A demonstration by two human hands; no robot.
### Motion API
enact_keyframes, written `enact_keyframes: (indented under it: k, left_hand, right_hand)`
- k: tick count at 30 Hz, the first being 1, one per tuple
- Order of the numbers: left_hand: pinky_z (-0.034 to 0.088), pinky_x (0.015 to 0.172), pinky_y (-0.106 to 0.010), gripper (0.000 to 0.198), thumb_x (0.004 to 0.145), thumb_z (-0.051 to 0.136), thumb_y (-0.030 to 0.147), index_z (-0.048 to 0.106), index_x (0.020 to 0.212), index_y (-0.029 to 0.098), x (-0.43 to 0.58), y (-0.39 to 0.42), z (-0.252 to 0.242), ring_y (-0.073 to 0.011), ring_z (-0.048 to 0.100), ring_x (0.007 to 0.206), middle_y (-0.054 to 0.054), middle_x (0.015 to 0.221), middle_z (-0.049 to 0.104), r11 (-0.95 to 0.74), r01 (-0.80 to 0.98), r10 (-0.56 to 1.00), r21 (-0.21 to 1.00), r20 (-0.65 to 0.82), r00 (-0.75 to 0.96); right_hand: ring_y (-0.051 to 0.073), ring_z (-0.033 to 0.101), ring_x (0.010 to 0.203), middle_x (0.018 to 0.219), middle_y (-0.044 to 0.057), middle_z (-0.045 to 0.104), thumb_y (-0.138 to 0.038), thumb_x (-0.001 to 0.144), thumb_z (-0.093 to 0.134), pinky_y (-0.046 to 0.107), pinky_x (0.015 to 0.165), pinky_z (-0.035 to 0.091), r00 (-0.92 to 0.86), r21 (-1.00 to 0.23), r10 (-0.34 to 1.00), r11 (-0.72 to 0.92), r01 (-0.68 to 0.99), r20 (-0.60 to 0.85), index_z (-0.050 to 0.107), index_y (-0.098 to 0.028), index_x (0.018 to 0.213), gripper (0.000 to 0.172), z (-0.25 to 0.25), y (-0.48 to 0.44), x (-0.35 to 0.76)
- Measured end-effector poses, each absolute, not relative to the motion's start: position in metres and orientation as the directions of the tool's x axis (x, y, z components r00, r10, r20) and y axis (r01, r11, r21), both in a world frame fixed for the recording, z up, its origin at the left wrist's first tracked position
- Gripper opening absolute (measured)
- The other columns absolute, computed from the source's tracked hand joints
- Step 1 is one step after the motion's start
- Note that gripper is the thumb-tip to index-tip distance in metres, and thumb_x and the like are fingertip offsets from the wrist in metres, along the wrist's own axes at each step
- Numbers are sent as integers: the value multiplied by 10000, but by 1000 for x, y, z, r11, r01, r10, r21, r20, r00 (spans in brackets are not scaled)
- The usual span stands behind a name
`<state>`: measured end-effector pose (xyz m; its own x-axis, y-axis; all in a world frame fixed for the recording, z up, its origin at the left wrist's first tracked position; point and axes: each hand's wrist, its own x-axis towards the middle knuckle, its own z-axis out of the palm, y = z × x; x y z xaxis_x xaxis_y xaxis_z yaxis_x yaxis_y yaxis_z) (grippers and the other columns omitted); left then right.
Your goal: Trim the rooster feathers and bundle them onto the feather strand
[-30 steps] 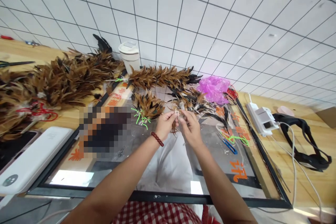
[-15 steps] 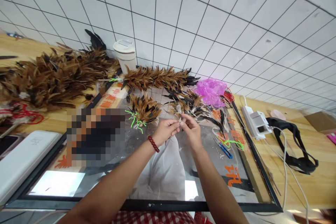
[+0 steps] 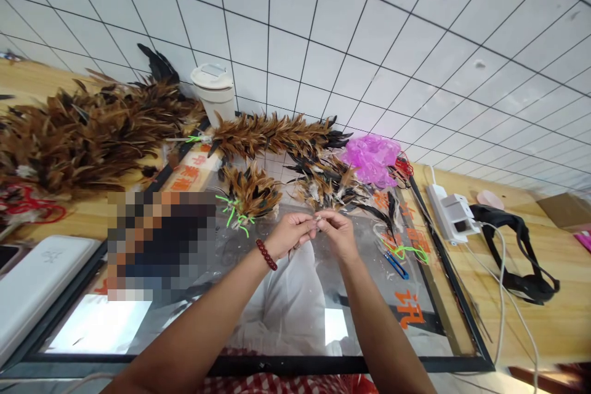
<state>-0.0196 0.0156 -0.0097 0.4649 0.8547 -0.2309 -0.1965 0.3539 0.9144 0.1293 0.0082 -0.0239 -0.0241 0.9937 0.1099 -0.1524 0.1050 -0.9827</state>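
Observation:
My left hand (image 3: 292, 234), with a dark red bead bracelet (image 3: 266, 255) on its wrist, meets my right hand (image 3: 338, 233) over the middle of the glass tabletop. Both are closed, thumbs and fingertips pinching a small feather (image 3: 318, 219) between them; most of it is hidden. Just beyond lies a loose heap of brown and black feathers (image 3: 325, 188). A bunch of brown feathers (image 3: 252, 191) tied with bright green string (image 3: 232, 209) rests left of my left hand. Behind these stretches a long feather duster (image 3: 272, 135).
A big pile of feather dusters (image 3: 87, 135) fills the left. A white lidded cup (image 3: 215, 95) stands by the tiled wall. Right of my hands lie a pink plastic bag (image 3: 373, 160), blue snips (image 3: 397, 265), a power strip (image 3: 443, 212) and a black strap (image 3: 517, 252). A white box (image 3: 50, 289) sits left.
My right hand has tilted slightly, its fingers drawing down closer to the left fingertips. The camera view has shifted a little; the objects on the table lie as before.

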Motion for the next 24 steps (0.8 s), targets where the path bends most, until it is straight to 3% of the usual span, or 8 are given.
enact_keyframes:
  k: [7, 12, 15, 17, 19, 21, 24]
  left_hand:
    - [168, 373, -187, 362, 758, 611, 488, 562, 688, 136, -15, 12, -7, -30, 310, 386, 38, 536, 464, 295, -158, 855, 942, -186, 485]
    - [258, 441, -184, 315, 778, 597, 433, 538, 675, 140, -9, 9, -15, -46, 342, 470, 49, 560, 420, 85, -147, 922, 985, -22, 385]
    - [231, 437, -191, 315, 805, 558, 427, 576, 683, 137, -10, 10, -21, -51, 304, 450, 57, 510, 376, 41, -102, 945, 994, -6, 327]
    - [223, 434, -192, 318, 802, 561, 437, 606, 714, 135, -12, 12, -22, -49, 300, 440, 57, 505, 379, 46, -125, 952, 991, -6, 307]
    - [217, 429, -191, 329, 784, 585, 452, 610, 707, 133, -13, 13, -21, -44, 305, 433, 53, 512, 397, 69, -179, 961, 981, -17, 277]
    - [208, 419, -188, 332, 750, 625, 461, 603, 695, 134, -13, 15, -19, -38, 303, 421, 52, 511, 407, 105, -250, 971, 962, -46, 234]
    - [193, 403, -180, 332, 713, 668, 458, 590, 688, 136, -10, 17, -14, -29, 295, 404, 57, 505, 408, 152, -341, 979, 928, -93, 182]
  right_hand:
    - [92, 481, 541, 634, -34, 529, -356, 661, 764, 240, 536, 395, -13, -968, 998, 53, -247, 58, 624, -192, 628, 218, -19, 11, 130]
    - [84, 456, 523, 560, -45, 536, -370, 642, 759, 224, 540, 385, 108, -991, 994, 30, -131, 16, 597, -185, 623, 247, -14, 11, 121]
    - [99, 475, 526, 560, -32, 555, -428, 698, 697, 240, 550, 409, 28, -998, 999, -15, -56, -16, 599, -189, 656, 261, 1, 12, 124]
    - [118, 517, 565, 639, -7, 605, -448, 735, 651, 260, 573, 434, -15, -994, 1000, 9, 113, 8, 634, -193, 743, 255, 18, 11, 144]
    - [141, 566, 656, 747, 21, 650, -397, 723, 662, 278, 648, 453, 60, -895, 986, 113, 431, 154, 668, -194, 805, 219, 35, 7, 183]
    - [160, 583, 709, 792, 42, 665, -323, 744, 622, 295, 704, 446, 89, -633, 970, 76, 770, 225, 699, -196, 785, 154, 47, -3, 232]
    - [165, 601, 739, 848, 56, 692, -204, 751, 553, 288, 718, 437, 113, -328, 986, -67, 942, 126, 723, -204, 782, 173, 49, -25, 302]
